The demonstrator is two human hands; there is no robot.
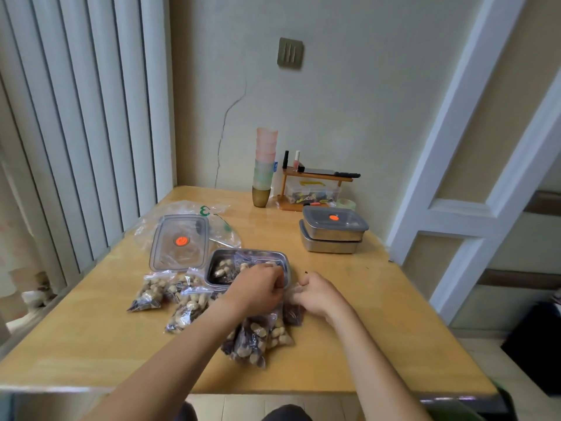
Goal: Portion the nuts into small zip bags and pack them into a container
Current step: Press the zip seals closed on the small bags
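**Q:** Nuts in the zip bags: where are they?

**A:** One zip bag of nuts (258, 335) lies on the wooden table (379, 314), between the person's two hands. The left hand (258, 288) has its fingers curled, pinching the bag's top edge. The right hand (315, 294) also has curled fingers pinching that same top edge, just beside the left.

**Q:** And the other bags?

**A:** Three filled bags (170, 294) lie together on the table to the left. A metal container (285, 262) sits just beyond the hands, with bagged nuts inside.

**Q:** Anything else nearby?

**A:** A clear lid with an orange dot (180, 241) lies left of the container, on a large plastic bag (212, 211). Two stacked lidded tins (334, 233) sit further right. A stack of cups (264, 165) stands near the wall.
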